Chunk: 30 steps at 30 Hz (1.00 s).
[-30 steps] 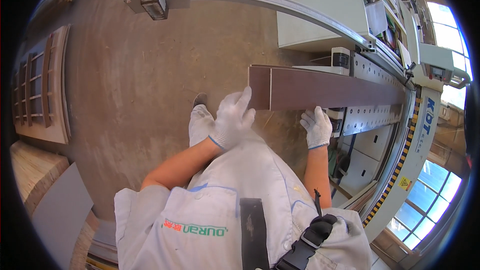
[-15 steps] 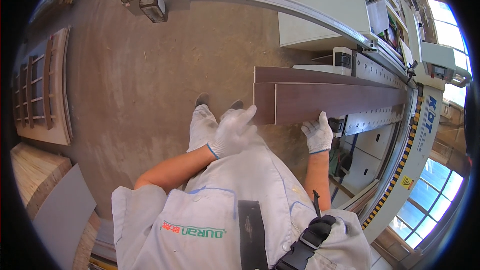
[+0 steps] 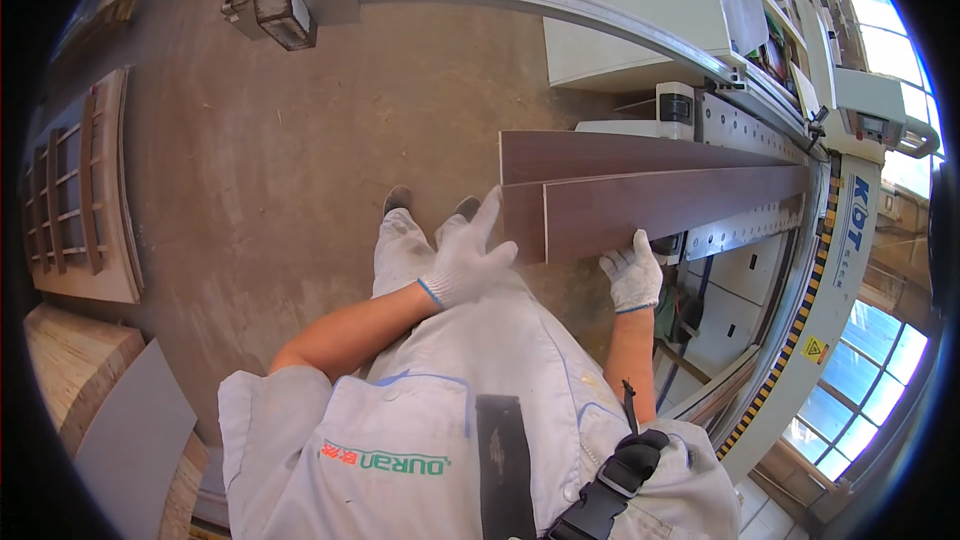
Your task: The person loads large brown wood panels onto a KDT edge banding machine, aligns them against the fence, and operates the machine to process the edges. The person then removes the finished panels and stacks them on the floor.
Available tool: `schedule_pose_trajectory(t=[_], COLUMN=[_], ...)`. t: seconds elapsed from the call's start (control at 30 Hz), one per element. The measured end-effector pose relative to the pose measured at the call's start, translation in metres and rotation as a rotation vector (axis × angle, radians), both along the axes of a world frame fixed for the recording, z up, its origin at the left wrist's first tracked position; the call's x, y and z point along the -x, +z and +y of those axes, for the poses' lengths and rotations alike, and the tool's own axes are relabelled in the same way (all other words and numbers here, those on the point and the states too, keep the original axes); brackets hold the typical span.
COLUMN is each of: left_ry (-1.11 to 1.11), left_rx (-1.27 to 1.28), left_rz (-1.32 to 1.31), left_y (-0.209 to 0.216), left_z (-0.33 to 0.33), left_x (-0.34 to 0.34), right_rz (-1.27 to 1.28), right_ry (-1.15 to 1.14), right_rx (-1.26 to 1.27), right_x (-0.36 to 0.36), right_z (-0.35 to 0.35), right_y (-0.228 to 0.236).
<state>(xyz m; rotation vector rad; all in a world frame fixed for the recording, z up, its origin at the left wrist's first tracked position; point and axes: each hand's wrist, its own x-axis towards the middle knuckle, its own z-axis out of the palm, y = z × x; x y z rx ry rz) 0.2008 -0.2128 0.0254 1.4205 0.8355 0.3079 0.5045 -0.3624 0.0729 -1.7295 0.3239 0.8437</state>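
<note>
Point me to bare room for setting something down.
Widest: the floor between the slatted stack and the dark boards. Crowded: the perforated bed under those boards, their left end by the left hand, and near edge by the right hand.

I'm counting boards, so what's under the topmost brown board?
Under the topmost brown board, a second brown board shows, its left end sticking out. On the right, a perforated metal plate emerges past the near edge. Whatever else lies beneath is covered.
</note>
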Motion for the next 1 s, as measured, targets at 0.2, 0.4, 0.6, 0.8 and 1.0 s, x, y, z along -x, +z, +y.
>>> schedule_pose_trajectory(t=[0.2, 0.4, 0.6, 0.8, 1.0], left_ry=[0.023, -0.208, 0.22, -0.039, 0.067], left_rx=[-0.412, 0.02, 0.55, 0.621, 0.793], left_rz=[0.013, -0.231, -0.358, -0.466, -0.576], left_y=[-0.021, 0.002, -0.039, -0.054, -0.079], left_z=[-0.021, -0.018, 0.013, 0.081, 0.087], left_x=[0.003, 0.024, -0.01, -0.036, -0.054], right_rz=[0.037, 0.154, 0.209, 0.149, -0.038], right_ry=[-0.008, -0.121, -0.063, -0.144, -0.218], right_rx=[-0.044, -0.3, -0.522, -0.48, -0.321], right_x=[-0.006, 0.0, -0.011, -0.01, -0.002], right_z=[-0.028, -0.048, -0.083, -0.093, -0.086], right_y=[-0.006, -0.012, -0.022, -0.035, -0.027])
